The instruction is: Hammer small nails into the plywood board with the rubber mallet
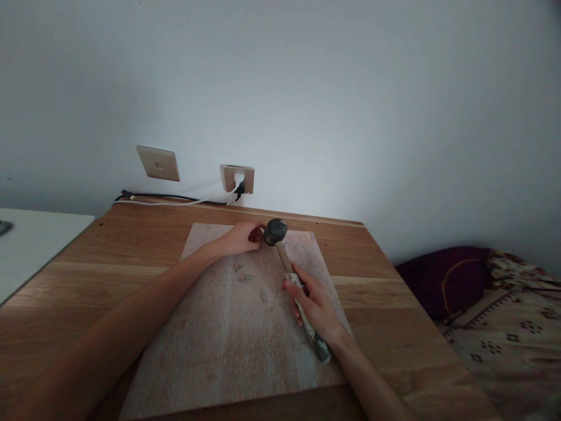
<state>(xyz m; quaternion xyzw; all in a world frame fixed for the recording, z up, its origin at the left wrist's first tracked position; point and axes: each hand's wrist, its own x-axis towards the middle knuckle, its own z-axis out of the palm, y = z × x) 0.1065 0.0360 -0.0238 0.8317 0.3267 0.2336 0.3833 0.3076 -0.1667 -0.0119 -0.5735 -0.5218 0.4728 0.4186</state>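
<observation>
On a light-brown wooden counter [109, 248] lies a pale, worn rectangular board [232, 345]. At left, the person's left hand [243, 238] curls over the board's far part, fingers bent; whether it pinches anything cannot be told. Next, small silver metal pieces [264, 295] lie scattered. A dark-headed, wooden-handled hammer [284, 257] slants over the board, its handle wrapped in the right hand's [318, 301] closed fingers.

From my head, 1 camera looks forward and down across the wooden surface [377, 292] to the far wall [307, 105]. It sits near, above and behind my left hand [240, 237] and right hand [316, 303], and takes in patterned cloth [512, 342] at the right.
</observation>
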